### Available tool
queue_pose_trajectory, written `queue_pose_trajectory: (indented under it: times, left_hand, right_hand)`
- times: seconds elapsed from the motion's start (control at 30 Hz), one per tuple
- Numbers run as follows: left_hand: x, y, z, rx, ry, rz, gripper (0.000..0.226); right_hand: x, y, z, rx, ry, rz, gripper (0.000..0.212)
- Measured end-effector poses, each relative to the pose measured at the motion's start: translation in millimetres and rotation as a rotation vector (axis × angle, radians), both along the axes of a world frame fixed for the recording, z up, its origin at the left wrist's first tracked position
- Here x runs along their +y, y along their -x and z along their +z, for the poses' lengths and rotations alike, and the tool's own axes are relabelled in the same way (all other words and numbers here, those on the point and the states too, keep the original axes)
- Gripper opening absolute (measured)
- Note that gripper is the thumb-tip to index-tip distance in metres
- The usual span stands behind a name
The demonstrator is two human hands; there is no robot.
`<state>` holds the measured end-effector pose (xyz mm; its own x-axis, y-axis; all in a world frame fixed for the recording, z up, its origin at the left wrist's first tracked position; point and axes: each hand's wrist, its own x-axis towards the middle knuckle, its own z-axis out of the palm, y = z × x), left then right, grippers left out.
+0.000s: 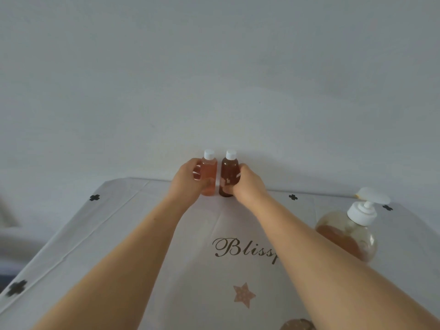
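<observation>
Amber bottle (pixel 209 176) in left hand (pixel 188 181), dark brown bottle (pixel 229 175) in right hand (pixel 247 184), both gripped mid-body, upright at table's (pixel 142 234) far edge; likely light, rigid, smooth plastic, best held mid-body.

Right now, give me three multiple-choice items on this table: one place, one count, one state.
1. The pump bottle stands: A) between the small bottles B) on the tablecloth's right side C) at its left edge.
2. White-capped small bottles by the wall: A) two B) one C) four.
3. The right hand: A) lies flat B) presses the pump C) grips the dark bottle.
Answers: 1 B, it sits right of the right arm. 2 A, the light bottle in the left hand and the dark one. 3 C, its fingers curl round it.
</observation>
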<state>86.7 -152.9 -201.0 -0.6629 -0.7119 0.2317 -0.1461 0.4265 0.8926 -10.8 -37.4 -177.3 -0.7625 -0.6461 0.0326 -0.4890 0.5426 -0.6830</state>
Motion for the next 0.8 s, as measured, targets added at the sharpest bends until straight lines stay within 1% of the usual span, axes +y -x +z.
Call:
queue_pose_trajectory:
  times: [0.23,0.43,0.57,0.67,0.73,0.8]
  left_hand:
    - [-2,3,-4,0.003,0.017,0.045,0.034]
    - [-5,3,-8,0.008,0.028,0.04,0.035]
    - [-5,4,-9,0.008,0.025,0.032,0.038]
    - [-6,3,-13,-0.045,0.013,0.019,0.047]
    - [-7,0,-16,-0.084,-0.004,0.049,0.056]
    - [-3,-4,-15,-0.095,0.012,0.129,0.057]
  right_hand:
    - [-7,-4,-3,-0.006,0.043,0.0,0.047]
    - [-7,-6,-6,-0.007,0.047,-0.028,0.045]
    - [-8,-7,-6,-0.01,0.035,-0.032,0.047]
    - [-4,-7,-5,-0.015,0.01,-0.035,0.05]
    - [2,-9,-5,0.015,-0.018,-0.04,0.052]
    - [9,-9,-5,0.045,-0.011,-0.037,0.053]
